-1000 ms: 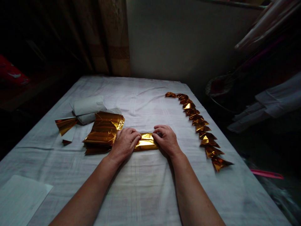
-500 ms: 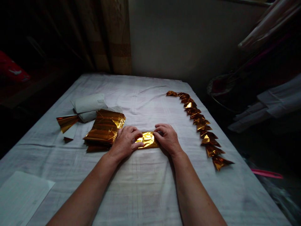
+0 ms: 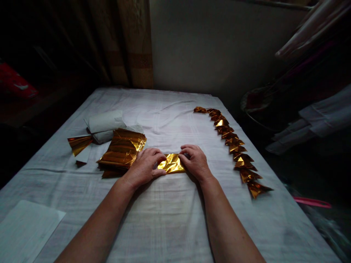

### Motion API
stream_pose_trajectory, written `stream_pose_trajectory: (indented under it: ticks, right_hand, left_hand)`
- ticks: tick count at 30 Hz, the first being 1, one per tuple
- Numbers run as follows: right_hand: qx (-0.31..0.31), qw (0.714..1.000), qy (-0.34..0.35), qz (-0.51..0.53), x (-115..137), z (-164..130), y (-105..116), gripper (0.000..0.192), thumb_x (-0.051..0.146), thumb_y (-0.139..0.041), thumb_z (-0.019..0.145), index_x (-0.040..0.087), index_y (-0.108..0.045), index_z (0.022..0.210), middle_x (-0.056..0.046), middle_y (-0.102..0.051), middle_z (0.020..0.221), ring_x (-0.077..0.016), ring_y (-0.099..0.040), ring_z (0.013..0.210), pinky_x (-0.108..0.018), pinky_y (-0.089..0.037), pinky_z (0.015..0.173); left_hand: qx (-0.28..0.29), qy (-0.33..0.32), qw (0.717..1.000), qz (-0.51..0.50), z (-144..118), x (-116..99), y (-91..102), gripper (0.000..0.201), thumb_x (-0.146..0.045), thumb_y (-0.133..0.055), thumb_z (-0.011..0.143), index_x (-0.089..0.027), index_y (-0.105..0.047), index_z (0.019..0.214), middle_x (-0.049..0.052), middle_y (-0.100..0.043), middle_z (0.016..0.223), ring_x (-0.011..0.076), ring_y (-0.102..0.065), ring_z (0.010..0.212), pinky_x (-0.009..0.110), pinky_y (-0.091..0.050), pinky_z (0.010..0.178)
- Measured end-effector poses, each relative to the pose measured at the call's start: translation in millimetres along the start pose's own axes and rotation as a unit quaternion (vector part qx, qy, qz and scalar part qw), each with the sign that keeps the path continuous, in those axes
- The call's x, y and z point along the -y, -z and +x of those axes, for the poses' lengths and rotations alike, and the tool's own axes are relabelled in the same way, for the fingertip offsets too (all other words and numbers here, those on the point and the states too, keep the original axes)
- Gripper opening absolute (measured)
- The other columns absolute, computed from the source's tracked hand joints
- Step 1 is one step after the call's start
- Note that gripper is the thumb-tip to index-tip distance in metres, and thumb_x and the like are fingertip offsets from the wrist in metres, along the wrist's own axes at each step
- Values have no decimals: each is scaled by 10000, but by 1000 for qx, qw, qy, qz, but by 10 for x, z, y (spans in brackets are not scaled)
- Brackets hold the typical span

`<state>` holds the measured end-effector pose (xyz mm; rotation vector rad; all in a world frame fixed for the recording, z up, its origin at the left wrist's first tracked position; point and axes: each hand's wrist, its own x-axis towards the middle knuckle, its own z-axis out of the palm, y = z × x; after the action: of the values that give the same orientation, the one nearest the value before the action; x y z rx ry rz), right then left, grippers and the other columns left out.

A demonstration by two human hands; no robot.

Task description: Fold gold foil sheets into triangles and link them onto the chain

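On the cloth-covered bench (image 3: 170,219), our left hand (image 3: 144,166) and right hand (image 3: 195,161) both pinch the gold foil sheet (image 3: 171,163), pinning it flat for creasing.

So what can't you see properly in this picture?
- Head view: both ends of the gold foil sheet lie under the left hand and right hand.
- The lower sheets of the foil stack are covered by those on top.
- The white paper is cut off by the bottom left edge.
- The red thing at far left is too dark to tell.
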<state>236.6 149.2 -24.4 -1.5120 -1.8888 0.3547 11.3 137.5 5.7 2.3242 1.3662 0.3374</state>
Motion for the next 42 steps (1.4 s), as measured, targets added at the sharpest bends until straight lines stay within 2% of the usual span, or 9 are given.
stream_pose_trajectory:
  ticks: [5, 8, 11, 15, 20, 28, 34, 39, 42]
  right_hand:
    - [-9, 993, -40, -108, 255, -94, -73, 100, 291, -635, 843, 216, -700, 850, -114, -673, 1207, -297, -556, 1161, -462, -397, 979]
    - [-31, 985, -45, -161, 434, -212, -176, 296, 353, -651, 844, 162, -677, 1069, -200, -543, 1397, -370, -413, 1338, -545, -298, 1071]
    - [-6, 984, -29, -175, 524, -350, -280, 469, 420, -632, 862, 150, -610, 1245, -225, -434, 1494, -392, -324, 1406, -596, -227, 1107]
    - [5, 976, -70, -205, 488, -469, -308, 656, 536, -585, 879, 148, -501, 1402, -251, -392, 1516, -412, -296, 1424, -642, -177, 1108]
    - [27, 962, -127, -239, 305, -523, -132, 773, 608, -583, 858, 131, -446, 1452, -268, -365, 1525, -427, -293, 1424, -650, -182, 1103]
    - [12, 954, -158, -256, -13, -606, 92, 751, 587, -569, 872, 137, -428, 1456, -256, -386, 1511, -418, -293, 1423, -621, -217, 1106]
    - [-11, 960, -144, -240, -32, -579, 118, 691, 517, -624, 844, 174, -469, 1423, -232, -431, 1488, -415, -329, 1404, -629, -246, 1094]
    - [-55, 987, -88, -119, 135, -476, 139, 527, 320, -566, 853, 159, -549, 1355, -188, -519, 1431, -342, -471, 1325, -533, -385, 1066]
    - [-66, 997, -44, 3, 273, -406, 79, 389, 250, -485, 890, 198, -634, 1245, -116, -679, 1223, -240, -628, 1125, -396, -495, 985]
  left_hand:
    - [-5, -2, 1000, 2, -3, -3, -2, 339, -351, -758, 775, -289, -650, 1090, 25, -598, 1242, 263, -505, 1185, 434, -370, 1005]
    - [-11, -7, 1000, -2, -5, 0, -9, 329, -359, -740, 793, -290, -645, 1100, 24, -592, 1244, 260, -502, 1186, 436, -365, 1006]
    - [-18, -8, 1000, -8, -4, 10, -22, 319, -391, -729, 801, -291, -647, 1093, 25, -596, 1228, 254, -506, 1176, 432, -361, 1002]
    - [-18, -11, 1000, -13, -2, 17, -29, 317, -380, -730, 793, -290, -652, 1087, 26, -595, 1230, 257, -503, 1178, 432, -356, 1011]
    - [-12, -3, 1000, -16, 2, 4, -6, 322, -348, -731, 785, -297, -647, 1092, 22, -590, 1239, 263, -495, 1191, 440, -350, 1016]
    - [-3, -5, 1000, -10, 11, 16, -14, 326, -352, -728, 787, -291, -643, 1096, 25, -590, 1253, 267, -496, 1198, 450, -350, 1023]
    - [-5, -3, 1000, -9, 7, 24, -23, 322, -351, -722, 790, -296, -644, 1098, 22, -589, 1251, 269, -494, 1199, 458, -341, 1037]
    - [-12, -11, 1000, -5, 7, 7, -12, 319, -345, -728, 782, -294, -646, 1086, 24, -592, 1235, 267, -504, 1180, 442, -353, 1026]
    - [-11, -10, 1000, 0, 6, 1, -13, 322, -344, -730, 779, -293, -643, 1084, 21, -590, 1227, 267, -504, 1177, 443, -355, 1019]
